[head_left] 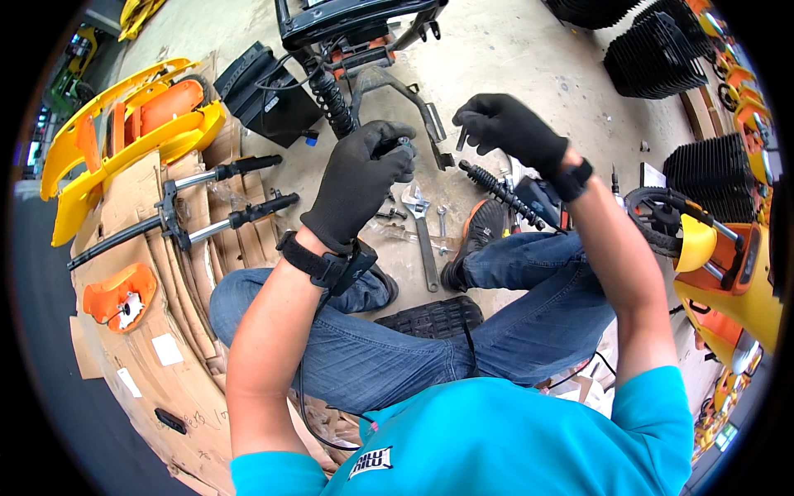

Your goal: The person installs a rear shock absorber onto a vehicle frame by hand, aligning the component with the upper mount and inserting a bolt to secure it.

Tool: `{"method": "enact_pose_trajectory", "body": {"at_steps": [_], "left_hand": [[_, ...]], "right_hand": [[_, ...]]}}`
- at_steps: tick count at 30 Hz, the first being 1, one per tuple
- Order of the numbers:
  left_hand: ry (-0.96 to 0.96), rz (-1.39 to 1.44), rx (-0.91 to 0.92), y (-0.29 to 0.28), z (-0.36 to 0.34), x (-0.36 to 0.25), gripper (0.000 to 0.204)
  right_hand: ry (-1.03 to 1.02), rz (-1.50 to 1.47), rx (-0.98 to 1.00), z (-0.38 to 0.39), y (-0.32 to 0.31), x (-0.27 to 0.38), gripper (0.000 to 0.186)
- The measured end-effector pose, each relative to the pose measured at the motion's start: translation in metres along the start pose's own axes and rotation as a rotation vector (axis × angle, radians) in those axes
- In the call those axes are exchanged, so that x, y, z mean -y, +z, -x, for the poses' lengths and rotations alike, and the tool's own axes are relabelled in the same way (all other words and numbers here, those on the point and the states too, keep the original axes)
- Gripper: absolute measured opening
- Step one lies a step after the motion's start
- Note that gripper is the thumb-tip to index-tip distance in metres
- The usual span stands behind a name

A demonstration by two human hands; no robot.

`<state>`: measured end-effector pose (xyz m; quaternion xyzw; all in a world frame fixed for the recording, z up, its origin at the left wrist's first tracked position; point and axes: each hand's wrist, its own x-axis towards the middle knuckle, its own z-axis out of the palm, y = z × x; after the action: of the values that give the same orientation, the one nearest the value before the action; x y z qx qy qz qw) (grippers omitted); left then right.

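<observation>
My left hand point(351, 178), in a black glove, is raised in front of the vehicle frame. Its fingers are closed on a small grey metal part point(404, 142), mostly hidden by the glove. To the right, my gloved right hand point(513, 132) pinches a short dark rod point(461, 138) that points downward; it looks like a bolt. The two hands are apart. Beyond them stands a black vehicle frame point(364, 33) with a mounted coil shock absorber point(332, 103). A second shock absorber point(500, 194) lies on the floor below my right hand.
An adjustable wrench point(425, 240) and a small spanner point(442, 219) lie between my feet. A front fork point(174, 211) and yellow body panels point(132, 132) rest on cardboard at left, near a black box point(277, 107). Black ribbed stacks point(657, 54) and yellow-orange parts point(719, 256) stand at right.
</observation>
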<state>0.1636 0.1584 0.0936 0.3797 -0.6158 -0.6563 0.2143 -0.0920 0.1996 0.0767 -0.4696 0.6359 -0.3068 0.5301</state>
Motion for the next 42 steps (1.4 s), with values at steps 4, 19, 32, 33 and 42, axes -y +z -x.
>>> {"method": "enact_pose_trajectory", "body": {"at_steps": [4,19,32,33,42], "left_hand": [[0.017,0.058,0.031,0.006,0.004,0.004,0.027],[-0.151,0.251,0.101,0.02,0.014,0.004,0.028],[-0.244,0.388,0.24,0.032,0.01,0.005,0.035],[-0.254,0.399,0.241,0.033,0.009,0.004,0.034],[-0.252,0.4,0.226,0.033,0.01,0.007,0.031]], "right_hand": [[-0.098,-0.22,-0.019,0.067,-0.005,0.03,0.023],[-0.143,-0.409,-0.064,0.092,0.029,0.005,0.028],[-0.224,-0.279,-0.138,0.095,0.03,-0.005,0.029],[-0.232,-0.28,-0.137,0.095,0.032,-0.007,0.029],[-0.279,-0.233,-0.158,0.096,0.038,-0.01,0.026]]}}
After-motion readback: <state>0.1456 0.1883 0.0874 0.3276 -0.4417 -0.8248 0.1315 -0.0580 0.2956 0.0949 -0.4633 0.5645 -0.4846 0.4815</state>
